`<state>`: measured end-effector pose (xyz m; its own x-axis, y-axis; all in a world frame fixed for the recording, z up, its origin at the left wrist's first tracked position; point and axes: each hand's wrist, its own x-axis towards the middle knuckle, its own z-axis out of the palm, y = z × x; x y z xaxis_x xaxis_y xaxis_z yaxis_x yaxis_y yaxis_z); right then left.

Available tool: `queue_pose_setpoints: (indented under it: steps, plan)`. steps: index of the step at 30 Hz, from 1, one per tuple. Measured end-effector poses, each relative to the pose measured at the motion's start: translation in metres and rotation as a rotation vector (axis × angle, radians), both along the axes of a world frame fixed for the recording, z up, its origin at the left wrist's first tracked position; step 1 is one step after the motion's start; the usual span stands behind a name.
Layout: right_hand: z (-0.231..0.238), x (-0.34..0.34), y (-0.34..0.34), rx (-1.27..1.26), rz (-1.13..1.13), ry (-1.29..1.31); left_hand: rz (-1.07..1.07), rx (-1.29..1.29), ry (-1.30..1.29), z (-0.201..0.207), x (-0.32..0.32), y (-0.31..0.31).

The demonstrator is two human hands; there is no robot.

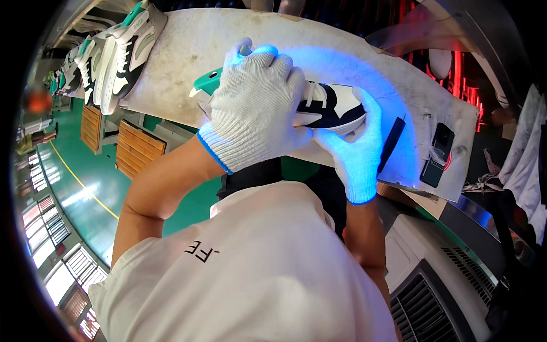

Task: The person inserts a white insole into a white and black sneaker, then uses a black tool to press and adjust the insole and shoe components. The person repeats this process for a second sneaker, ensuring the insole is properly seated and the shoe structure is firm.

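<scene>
The left forearm rises from the lower left, bent strongly at the elbow, and the left hand, in a white knitted glove with blue edge, lies across the middle of the shoe with its back upward. The right forearm comes up more steeply, and the right hand is gloved likewise, its palm turned to the toe.

The black-and-white sneaker is above the pale bench, toe to the right, and a green last shows at its heel end. The right fingers are closed around the toe, with the thumb at the near side. The left fingers bend over the far side (their tips are mostly hidden, so I cannot tell if they grip).

The left glove covers the shoe's middle. A small greyish thing by its upper fingers is hard to make out. Blue light tints the right glove. Beside it lies a dark slim tool; the sneakers at left become blurred toward the rim.
</scene>
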<state>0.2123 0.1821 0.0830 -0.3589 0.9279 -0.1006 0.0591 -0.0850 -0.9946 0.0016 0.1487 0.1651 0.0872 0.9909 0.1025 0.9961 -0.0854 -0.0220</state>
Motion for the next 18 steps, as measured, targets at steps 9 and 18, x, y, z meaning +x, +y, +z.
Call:
queue_pose_setpoints:
  steps: [9,18]
  plan:
    - [-0.009,0.008,0.005,0.192,0.046,-0.204,-0.024,0.0,-0.038,0.001,0.004,-0.004]
    - [-0.009,0.009,0.024,0.312,0.098,-0.129,-0.039,0.016,-0.113,0.004,-0.001,0.001]
